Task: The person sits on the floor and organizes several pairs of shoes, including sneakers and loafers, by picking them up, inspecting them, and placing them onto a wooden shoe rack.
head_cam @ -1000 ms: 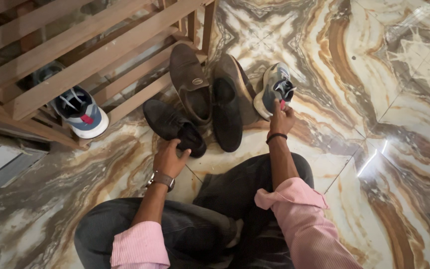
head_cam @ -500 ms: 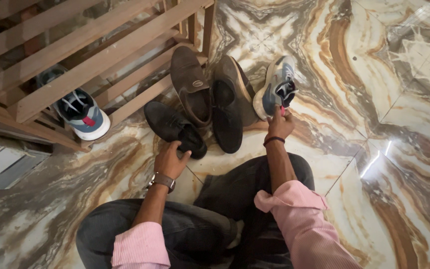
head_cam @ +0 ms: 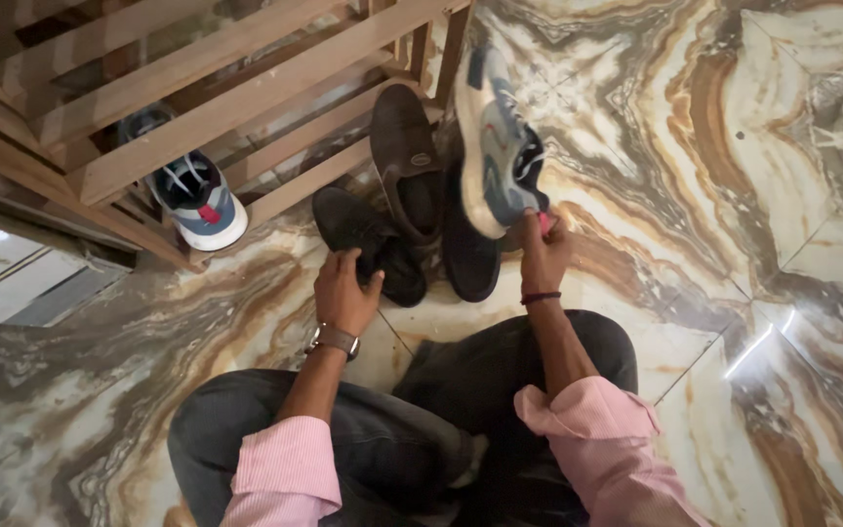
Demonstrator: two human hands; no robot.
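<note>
I look down on a swirled marble floor [head_cam: 753, 195] with a slatted wooden shoe rack [head_cam: 197, 88] at upper left, one grey and white sneaker [head_cam: 197, 200] tucked on its lowest slats. Between rack and my knees lie a brown slip-on shoe [head_cam: 407, 161] and a dark shoe [head_cam: 468, 256] beside it. My right hand [head_cam: 541, 256] is closed on the heel of a grey sneaker [head_cam: 495, 146], lifted and tilted above the floor. My left hand [head_cam: 343, 290] curls around a black shoe [head_cam: 368, 242] resting on the floor.
</note>
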